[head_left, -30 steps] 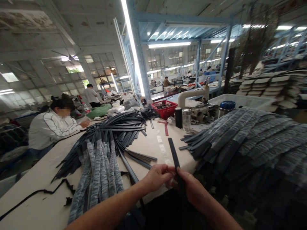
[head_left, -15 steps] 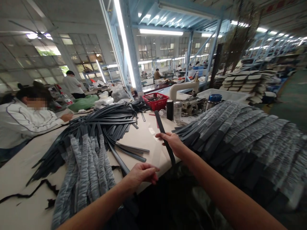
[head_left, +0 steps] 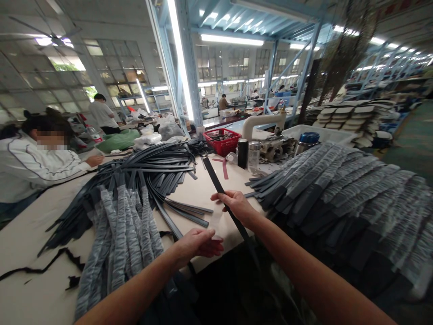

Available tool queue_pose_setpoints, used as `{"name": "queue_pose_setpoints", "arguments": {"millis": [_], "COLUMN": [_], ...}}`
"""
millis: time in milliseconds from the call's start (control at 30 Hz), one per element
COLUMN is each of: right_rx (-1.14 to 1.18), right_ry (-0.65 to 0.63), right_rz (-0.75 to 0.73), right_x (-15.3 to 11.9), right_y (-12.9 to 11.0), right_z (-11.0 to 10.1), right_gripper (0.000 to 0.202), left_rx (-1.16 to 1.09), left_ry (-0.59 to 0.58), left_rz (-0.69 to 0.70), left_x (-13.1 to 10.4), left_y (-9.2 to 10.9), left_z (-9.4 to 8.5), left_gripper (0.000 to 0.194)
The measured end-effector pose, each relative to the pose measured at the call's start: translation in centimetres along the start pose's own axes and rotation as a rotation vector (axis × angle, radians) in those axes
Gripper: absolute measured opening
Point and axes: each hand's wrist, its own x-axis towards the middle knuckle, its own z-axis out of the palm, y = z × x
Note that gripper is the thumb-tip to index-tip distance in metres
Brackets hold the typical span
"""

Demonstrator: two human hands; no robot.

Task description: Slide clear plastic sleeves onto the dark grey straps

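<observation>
My right hand (head_left: 235, 206) is closed around a long dark strip (head_left: 214, 175), which slants from the table top down past the table's front edge. Left of it, my left hand (head_left: 201, 244) hovers near the front edge with fingers partly spread; a faint clear piece shows by its fingertips, too blurred to tell whether it is held. A bundle of strips in crinkled clear wrap (head_left: 118, 234) lies to the left, below a heap of loose dark strips (head_left: 162, 164). More wrapped strips (head_left: 338, 180) are piled on the right.
On the pale table (head_left: 30, 293) a red basket (head_left: 221, 143) stands at the back, beside a black bottle (head_left: 242, 154), a glass jar (head_left: 254, 155) and a machine (head_left: 272, 146). Red strips (head_left: 225, 168) lie before them. A person in white (head_left: 40, 158) sits at left.
The dark strip in my right hand has shifted left and tilts more. My left hand's fingers have opened somewhat. The whole view has shifted slightly.
</observation>
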Motion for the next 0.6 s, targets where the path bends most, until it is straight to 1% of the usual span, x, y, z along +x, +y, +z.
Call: {"name": "queue_pose_setpoints", "arguments": {"millis": [67,167,267,367,433,500,600], "right_rx": [0.002,0.011,0.011,0.002,-0.001,0.002,0.019], "right_ry": [-0.003,-0.011,-0.02,-0.023,-0.017,-0.009,0.0], "right_rz": [-0.003,-0.015,-0.037,-0.049,-0.048,-0.043,-0.024], "right_x": [-0.3,-0.7,-1.1,-1.2,-1.0,-0.8,-0.5], "right_y": [-0.3,-1.0,-1.8,-2.3,-2.3,-1.9,-1.1], "right_z": [-0.1,-0.2,-0.2,-0.3,-0.3,-0.4,-0.5], "right_gripper": [0.029,0.03,0.03,0.028,0.027,0.025,0.023], "left_rx": [0.023,0.129,0.078,0.016,0.024,0.027,0.015], "left_ry": [0.001,0.058,0.107,0.102,0.096,0.076,0.036], "left_rz": [0.005,0.058,0.11,0.173,0.198,0.203,0.17], "left_x": [0.2,0.2,0.2,0.4,0.5,0.6,0.5], "left_y": [-0.1,0.0,0.1,0.0,0.0,0.1,0.3], "left_z": [0.0,0.3,0.5,0.7,0.9,1.1,1.5], "left_gripper": [0.048,0.036,0.035,0.038,0.034,0.028,0.023]}}
